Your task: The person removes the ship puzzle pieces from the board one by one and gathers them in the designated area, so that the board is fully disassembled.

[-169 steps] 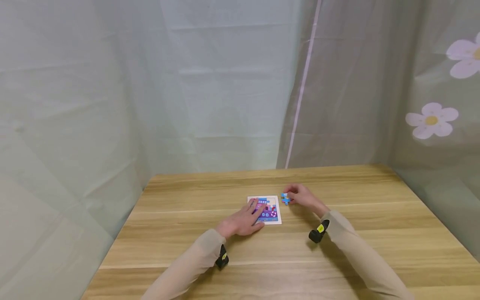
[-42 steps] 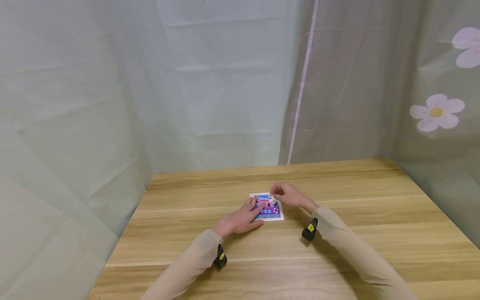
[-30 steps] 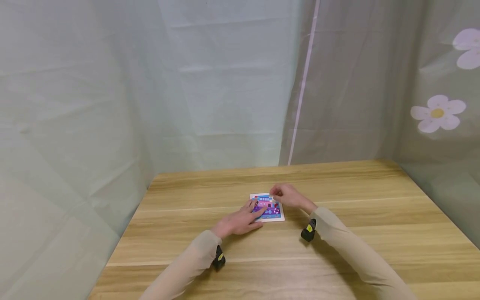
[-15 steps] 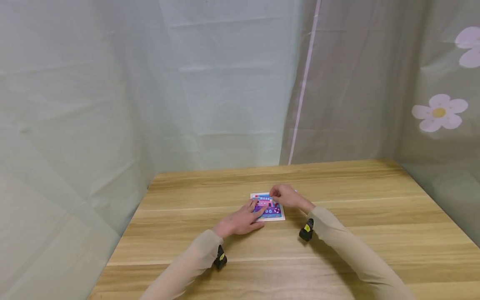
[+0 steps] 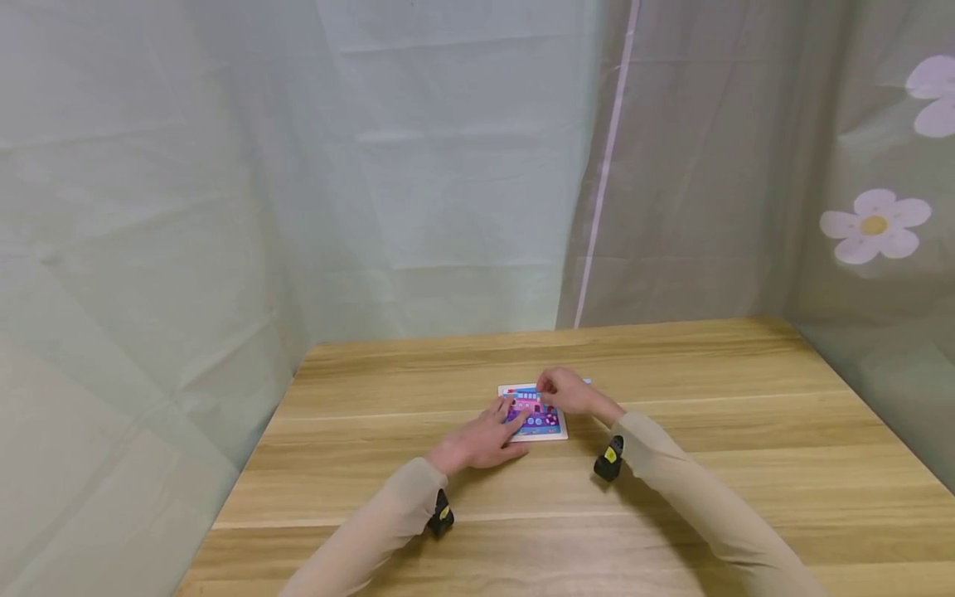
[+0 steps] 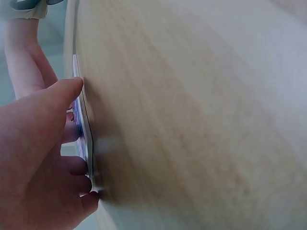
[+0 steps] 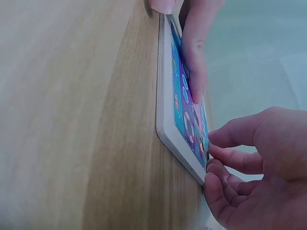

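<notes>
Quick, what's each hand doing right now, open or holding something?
Left hand: open, fingers spread on the puzzle.
Right hand: fingers bent at the puzzle's far right corner; whether they pinch a piece cannot be told.

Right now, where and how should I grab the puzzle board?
Probably pinch the puzzle board at its bare near right corner, coming from the right: it lies flat, its thin edge exposed there. The left hand rests on the left; the right hand is at the far right corner.

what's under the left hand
The left hand lies partly over the white-framed puzzle. Its purple-and-blue picture shows beside the hand; the part directly beneath is covered.
</notes>
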The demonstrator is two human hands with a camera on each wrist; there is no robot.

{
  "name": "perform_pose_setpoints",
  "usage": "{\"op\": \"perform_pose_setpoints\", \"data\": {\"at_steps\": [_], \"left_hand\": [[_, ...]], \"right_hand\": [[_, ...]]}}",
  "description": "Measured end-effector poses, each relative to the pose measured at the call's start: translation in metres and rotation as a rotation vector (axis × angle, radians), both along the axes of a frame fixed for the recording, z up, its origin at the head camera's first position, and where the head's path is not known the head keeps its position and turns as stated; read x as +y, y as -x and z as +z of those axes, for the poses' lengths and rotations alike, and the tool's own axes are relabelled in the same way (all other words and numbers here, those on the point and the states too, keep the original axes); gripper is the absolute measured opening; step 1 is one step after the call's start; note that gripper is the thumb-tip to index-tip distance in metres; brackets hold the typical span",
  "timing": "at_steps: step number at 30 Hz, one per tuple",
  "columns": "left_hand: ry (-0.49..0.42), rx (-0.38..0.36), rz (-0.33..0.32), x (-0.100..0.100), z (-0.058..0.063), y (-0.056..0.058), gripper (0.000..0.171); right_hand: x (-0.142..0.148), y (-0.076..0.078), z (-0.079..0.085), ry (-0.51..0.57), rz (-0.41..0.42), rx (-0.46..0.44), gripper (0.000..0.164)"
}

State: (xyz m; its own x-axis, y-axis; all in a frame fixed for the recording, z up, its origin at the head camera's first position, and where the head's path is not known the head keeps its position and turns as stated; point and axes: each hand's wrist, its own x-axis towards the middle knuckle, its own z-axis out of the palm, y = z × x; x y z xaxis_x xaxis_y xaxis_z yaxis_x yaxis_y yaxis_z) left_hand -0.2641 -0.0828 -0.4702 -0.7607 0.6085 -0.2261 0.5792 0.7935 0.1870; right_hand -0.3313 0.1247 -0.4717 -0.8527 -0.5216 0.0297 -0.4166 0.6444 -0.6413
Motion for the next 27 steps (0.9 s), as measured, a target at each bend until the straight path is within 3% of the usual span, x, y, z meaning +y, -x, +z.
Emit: {"op": "perform_pose_setpoints", "data": {"at_steps": [14, 27], "left_hand": [[-0.013, -0.036, 0.017, 0.0004, 0.0011, -0.0027, 0.068], [0.004, 0.004, 0.005, -0.0003, -0.0010, -0.0030, 0.068]], "right_hand": [[-0.0001, -0.0046, -0.0013, 0.060, -0.059, -0.074, 0.007], [0.0008, -0.0054, -0.0018, 0.142, -0.112, -0.049, 0.006]]}}
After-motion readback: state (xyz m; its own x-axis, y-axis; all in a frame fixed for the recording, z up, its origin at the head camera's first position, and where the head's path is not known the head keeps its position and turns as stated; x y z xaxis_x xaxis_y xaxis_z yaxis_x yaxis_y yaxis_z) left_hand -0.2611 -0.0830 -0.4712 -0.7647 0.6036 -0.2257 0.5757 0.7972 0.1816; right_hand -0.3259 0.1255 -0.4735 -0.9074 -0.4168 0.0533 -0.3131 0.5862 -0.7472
